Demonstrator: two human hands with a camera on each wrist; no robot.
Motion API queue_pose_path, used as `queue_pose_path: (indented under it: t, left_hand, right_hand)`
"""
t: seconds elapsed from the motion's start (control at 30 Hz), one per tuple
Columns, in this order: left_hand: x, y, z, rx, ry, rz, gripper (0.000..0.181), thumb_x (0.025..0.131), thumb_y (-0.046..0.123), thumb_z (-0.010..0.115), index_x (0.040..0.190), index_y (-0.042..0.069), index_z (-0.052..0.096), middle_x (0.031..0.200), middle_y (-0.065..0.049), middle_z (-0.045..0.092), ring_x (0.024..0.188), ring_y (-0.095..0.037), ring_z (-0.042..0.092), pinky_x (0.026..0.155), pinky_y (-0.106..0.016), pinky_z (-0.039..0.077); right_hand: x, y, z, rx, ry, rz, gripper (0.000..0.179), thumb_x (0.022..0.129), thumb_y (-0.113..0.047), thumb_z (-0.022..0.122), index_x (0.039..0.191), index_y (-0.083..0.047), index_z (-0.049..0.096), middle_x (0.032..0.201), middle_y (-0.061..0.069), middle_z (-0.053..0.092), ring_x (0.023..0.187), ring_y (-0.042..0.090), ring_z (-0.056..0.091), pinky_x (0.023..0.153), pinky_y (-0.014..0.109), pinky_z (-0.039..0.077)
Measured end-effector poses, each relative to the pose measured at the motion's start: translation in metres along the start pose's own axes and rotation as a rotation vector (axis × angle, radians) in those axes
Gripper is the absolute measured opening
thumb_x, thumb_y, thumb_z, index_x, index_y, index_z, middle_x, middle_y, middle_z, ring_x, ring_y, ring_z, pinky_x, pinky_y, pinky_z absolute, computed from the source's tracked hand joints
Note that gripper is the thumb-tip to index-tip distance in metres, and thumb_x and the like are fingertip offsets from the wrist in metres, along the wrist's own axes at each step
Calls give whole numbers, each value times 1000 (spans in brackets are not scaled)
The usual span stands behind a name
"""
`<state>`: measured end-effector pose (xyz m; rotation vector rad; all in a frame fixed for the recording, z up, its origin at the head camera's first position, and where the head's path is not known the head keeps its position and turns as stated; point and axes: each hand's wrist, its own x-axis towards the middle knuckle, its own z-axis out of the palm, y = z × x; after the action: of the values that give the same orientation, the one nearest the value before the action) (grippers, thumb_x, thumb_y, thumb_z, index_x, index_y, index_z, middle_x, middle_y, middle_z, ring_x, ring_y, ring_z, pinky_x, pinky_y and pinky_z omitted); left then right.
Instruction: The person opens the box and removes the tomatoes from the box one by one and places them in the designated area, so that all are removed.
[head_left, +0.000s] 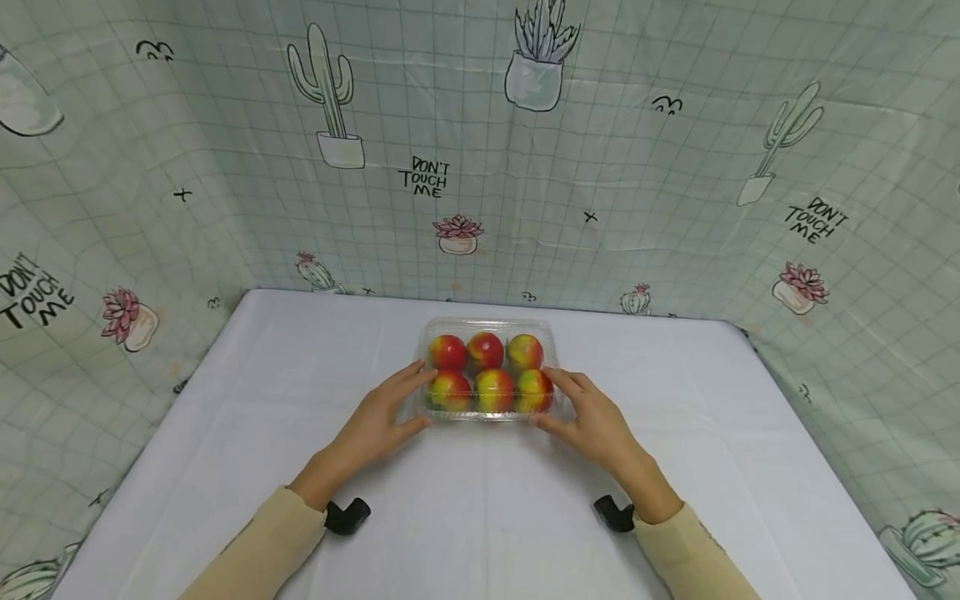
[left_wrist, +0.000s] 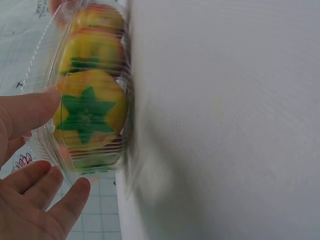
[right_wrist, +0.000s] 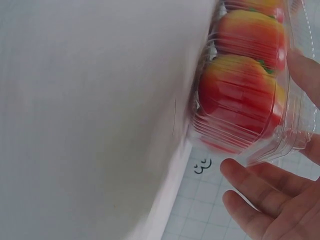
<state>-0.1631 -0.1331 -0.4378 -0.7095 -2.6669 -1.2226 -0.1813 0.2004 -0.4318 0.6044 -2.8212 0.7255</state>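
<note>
A clear plastic clamshell box [head_left: 487, 416] lies on the white table, its lid down over two rows of round red-and-yellow fruits [head_left: 495, 390]. One fruit [left_wrist: 86, 110] shows a green star-shaped mark in the left wrist view. My left hand [head_left: 378, 421] is at the box's left front corner, thumb in front and relaxed fingers spread along the side. At the right front corner, my right hand [head_left: 596, 421] mirrors it, with its thumb against the box in the right wrist view. The lower fingers of both hands stand apart from the plastic.
A white cloth covers the table [head_left: 480, 517]. Behind and beside it hangs a pale green checked curtain [head_left: 480, 183] printed with cacti and lettering. A black strap piece [head_left: 347, 517] sits at the left wrist, and another black piece [head_left: 615, 514] at the right wrist.
</note>
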Motion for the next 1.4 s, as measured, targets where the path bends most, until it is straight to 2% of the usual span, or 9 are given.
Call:
queue_pose_path:
  t: [0.33,0.77,1.2,1.4]
  left_hand:
    - [-2,1,-4,4,-5,-15,67,82,11,75,142,15,46,152,-12,33,136,-35,34,105,-53,35]
    - [-13,-2,-8,8,11,-7,68,82,10,75,142,15,46,151,-12,33,135,-36,35,103,-54,37]
    - [-14,-4,-8,-29,0,-31,68,82,10,75,143,17,46,152,-11,31,137,-35,33,104,-53,36]
    - [-17,-3,-8,-16,9,-20,68,82,9,75,142,16,46,152,-12,32,136,-35,33,104,-53,36]
  right_hand:
    - [1,-3,2,-5,-1,3,78,76,-54,73,142,-20,46,130,12,53,114,32,56,91,51,49]
    - [-2,-9,10,7,6,-20,78,77,-57,70,142,-21,46,129,11,53,112,31,57,89,50,50]
    - [-4,-12,9,-21,16,-35,76,77,-51,74,141,-19,48,127,12,54,109,31,58,87,49,51]
    - [-4,-12,9,-28,19,-47,76,77,-53,73,141,-19,48,127,11,54,110,30,59,87,49,51]
